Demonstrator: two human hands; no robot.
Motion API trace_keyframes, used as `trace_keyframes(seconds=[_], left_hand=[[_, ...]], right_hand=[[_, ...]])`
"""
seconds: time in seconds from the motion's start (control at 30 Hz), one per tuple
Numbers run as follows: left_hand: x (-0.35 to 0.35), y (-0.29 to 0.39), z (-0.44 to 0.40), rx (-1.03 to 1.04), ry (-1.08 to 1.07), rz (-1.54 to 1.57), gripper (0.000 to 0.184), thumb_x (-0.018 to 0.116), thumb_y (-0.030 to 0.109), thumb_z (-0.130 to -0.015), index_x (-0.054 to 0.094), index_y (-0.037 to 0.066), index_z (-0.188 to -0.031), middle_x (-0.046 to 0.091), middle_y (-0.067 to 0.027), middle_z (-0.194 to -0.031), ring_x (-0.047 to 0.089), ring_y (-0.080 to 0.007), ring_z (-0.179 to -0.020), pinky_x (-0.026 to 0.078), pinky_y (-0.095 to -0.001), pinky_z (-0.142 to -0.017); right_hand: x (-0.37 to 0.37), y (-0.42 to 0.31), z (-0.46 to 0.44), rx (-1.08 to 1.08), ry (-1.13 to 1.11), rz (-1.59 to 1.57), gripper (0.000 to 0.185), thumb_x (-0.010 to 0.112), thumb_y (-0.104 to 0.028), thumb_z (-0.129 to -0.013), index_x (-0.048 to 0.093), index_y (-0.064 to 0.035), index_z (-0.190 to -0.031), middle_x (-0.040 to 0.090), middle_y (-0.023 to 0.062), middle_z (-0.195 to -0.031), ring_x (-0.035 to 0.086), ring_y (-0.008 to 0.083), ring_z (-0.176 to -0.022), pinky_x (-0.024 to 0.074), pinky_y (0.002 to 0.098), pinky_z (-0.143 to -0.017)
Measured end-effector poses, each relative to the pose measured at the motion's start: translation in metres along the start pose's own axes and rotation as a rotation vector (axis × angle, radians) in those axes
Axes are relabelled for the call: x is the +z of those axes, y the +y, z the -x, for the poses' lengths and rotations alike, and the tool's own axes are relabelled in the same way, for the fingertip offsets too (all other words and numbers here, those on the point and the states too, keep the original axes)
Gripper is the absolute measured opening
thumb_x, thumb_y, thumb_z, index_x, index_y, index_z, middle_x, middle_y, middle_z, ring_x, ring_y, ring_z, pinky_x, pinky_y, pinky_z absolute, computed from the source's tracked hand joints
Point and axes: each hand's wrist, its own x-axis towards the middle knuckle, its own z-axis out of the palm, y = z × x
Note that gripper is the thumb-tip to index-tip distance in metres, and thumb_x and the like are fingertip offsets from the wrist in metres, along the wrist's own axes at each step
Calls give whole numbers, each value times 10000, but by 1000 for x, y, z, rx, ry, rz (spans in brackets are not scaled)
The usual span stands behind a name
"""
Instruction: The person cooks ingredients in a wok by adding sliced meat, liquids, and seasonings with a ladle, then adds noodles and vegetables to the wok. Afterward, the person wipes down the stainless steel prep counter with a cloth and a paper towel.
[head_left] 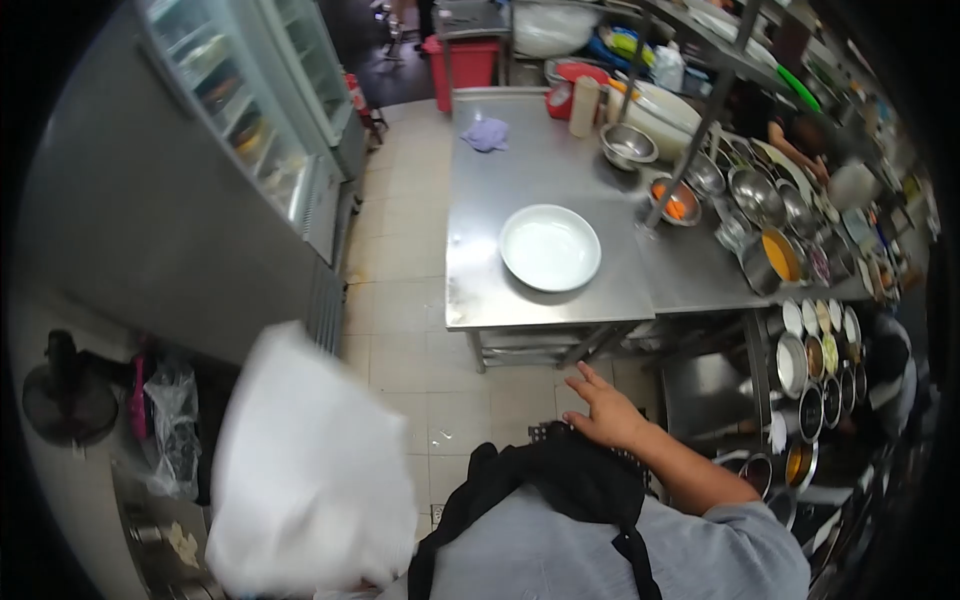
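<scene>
A large white cloth or bag point(310, 480), smeared by motion, hangs up close on my left side; which of the two it is, I cannot make out. My left hand is hidden behind it, and only a sliver of skin shows at its lower edge. My right hand point(605, 408) is open with fingers apart, holding nothing, in front of my black apron point(570, 475). Beyond it, apart from the hand, a round white bowl point(551, 248) stands on the steel table point(480, 285) with nothing visible inside.
A purple cloth point(486, 134), steel bowls point(629, 146) and a bowl of orange pieces point(675, 203) are on the table. Glass-door fridges point(240, 110) line the left. Several food containers point(792, 362) stand at right. Another person's arm point(795, 150) shows far right.
</scene>
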Motion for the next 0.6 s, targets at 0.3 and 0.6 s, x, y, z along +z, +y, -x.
trace_keyframes(seconds=[0.3, 0.6], left_hand=[[23, 23, -17, 155, -373, 388, 376, 498, 106, -871, 534, -75, -1198, 614, -172, -1114, 625, -281, -994, 506, -363, -865], [36, 30, -20, 110, -390, 507, 404, 465, 166, -895, 525, -81, -1209, 608, -189, -1128, 621, -290, -1001, 499, -372, -868]], right_hand=[[6, 27, 6, 80, -189, 181, 571, 648, -278, -829, 469, -49, -1321, 333, 245, -1450, 468, 391, -1227, 412, 406, -1013], [23, 51, 15, 97, -181, 96, 495, 635, -274, -840, 532, -35, -1260, 437, 221, -1381, 486, 370, -1212, 412, 403, -1014]])
